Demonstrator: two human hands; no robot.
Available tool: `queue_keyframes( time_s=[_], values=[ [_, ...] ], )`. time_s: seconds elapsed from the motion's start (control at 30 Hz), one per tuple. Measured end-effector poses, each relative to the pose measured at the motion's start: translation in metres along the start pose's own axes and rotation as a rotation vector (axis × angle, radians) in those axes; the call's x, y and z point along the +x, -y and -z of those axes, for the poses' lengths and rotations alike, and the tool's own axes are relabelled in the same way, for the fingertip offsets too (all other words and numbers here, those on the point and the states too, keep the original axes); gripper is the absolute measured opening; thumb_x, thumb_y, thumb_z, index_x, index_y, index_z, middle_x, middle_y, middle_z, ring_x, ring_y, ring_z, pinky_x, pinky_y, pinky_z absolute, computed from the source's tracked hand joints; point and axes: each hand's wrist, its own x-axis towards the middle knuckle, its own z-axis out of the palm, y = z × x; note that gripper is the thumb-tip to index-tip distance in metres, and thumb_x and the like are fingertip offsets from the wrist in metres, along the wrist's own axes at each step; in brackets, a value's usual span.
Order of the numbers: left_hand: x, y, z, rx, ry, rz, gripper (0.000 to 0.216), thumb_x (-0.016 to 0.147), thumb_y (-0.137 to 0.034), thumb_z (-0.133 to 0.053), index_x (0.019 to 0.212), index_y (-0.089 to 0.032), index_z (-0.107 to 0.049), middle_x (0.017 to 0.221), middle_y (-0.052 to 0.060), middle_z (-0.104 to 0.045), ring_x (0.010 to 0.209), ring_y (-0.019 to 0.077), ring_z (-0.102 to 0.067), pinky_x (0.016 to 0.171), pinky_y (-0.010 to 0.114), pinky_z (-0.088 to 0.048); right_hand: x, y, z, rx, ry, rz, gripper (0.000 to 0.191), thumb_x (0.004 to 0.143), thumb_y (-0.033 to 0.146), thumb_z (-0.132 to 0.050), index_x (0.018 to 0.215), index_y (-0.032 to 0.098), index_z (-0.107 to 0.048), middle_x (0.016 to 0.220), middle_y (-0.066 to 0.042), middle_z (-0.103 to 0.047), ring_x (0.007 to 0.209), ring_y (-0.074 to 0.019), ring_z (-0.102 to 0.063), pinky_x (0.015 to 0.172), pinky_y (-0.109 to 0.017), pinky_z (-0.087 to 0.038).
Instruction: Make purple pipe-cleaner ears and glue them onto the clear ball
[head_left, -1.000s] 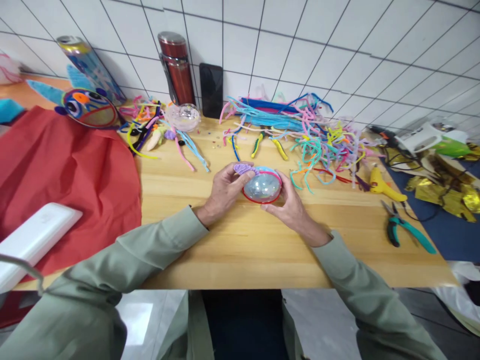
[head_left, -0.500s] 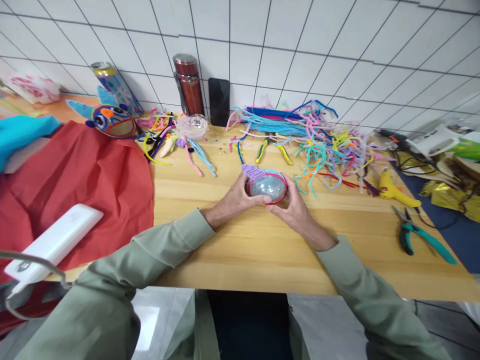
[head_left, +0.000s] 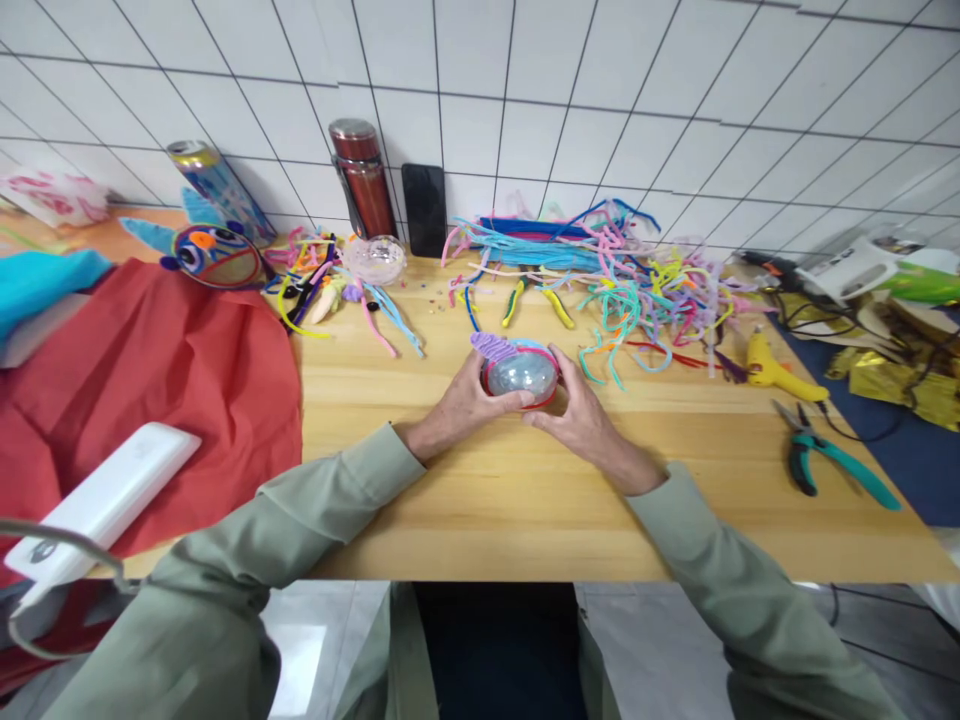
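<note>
A clear plastic ball [head_left: 520, 375] ringed with red, blue and purple pipe cleaners rests on the wooden table [head_left: 487, 500]. My left hand [head_left: 465, 400] cups its left side, fingers curled under the front. From the other side my right hand [head_left: 576, 408] grips it, thumb meeting the left fingers below the ball. A purple pipe-cleaner fin sticks up at the ball's top left. Both sleeves are pale green.
A heap of coloured pipe cleaners [head_left: 622, 270] lies behind the ball, with yellow-handled pliers [head_left: 536, 295]. Teal pliers [head_left: 832, 462] and a yellow glue gun [head_left: 772, 365] lie right. Red cloth [head_left: 142, 370], a white box [head_left: 105, 500], a second clear ball [head_left: 379, 258], a flask [head_left: 365, 180] and phone [head_left: 424, 208] stand left and back.
My left fingers have slid from the top of the ball down to its front underside. The ball stays between both hands. The view has shifted slightly.
</note>
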Motion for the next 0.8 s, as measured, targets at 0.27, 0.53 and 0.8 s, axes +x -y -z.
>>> queue_keyframes(
  time_s=[0.27,0.53,0.8],
  values=[
    [-0.001,0.001,0.000,0.033,0.021,-0.023,0.085,0.078,-0.063,-0.094,0.141,-0.020,-0.056,0.144,0.017,-0.068,0.136,0.0375,-0.066,0.120,0.058,-0.054,0.003,0.004,0.003,0.007,-0.027,0.026,0.115,0.082,0.074,-0.085,0.172,0.023,-0.034,0.172,-0.023,-0.047,0.160,-0.0436,-0.047,0.132,-0.068,-0.040],
    [-0.005,-0.002,0.009,-0.023,-0.037,-0.131,0.082,0.086,-0.083,-0.075,0.138,-0.021,-0.062,0.140,0.015,-0.071,0.137,0.0361,-0.065,0.121,0.055,-0.052,0.003,-0.001,0.002,0.008,-0.036,0.027,0.099,0.088,0.064,-0.083,0.169,0.026,-0.039,0.167,-0.020,-0.052,0.156,-0.0417,-0.052,0.129,-0.068,-0.044],
    [0.024,-0.012,0.065,0.089,-0.592,-0.203,0.066,0.107,-0.077,-0.035,0.113,-0.023,-0.072,0.121,0.012,-0.079,0.111,0.0264,-0.074,0.094,0.042,-0.058,0.004,-0.003,-0.001,0.017,-0.064,0.047,0.093,0.087,0.063,-0.084,0.163,0.025,-0.045,0.159,-0.020,-0.058,0.148,-0.0398,-0.059,0.123,-0.065,-0.050]
  ],
)
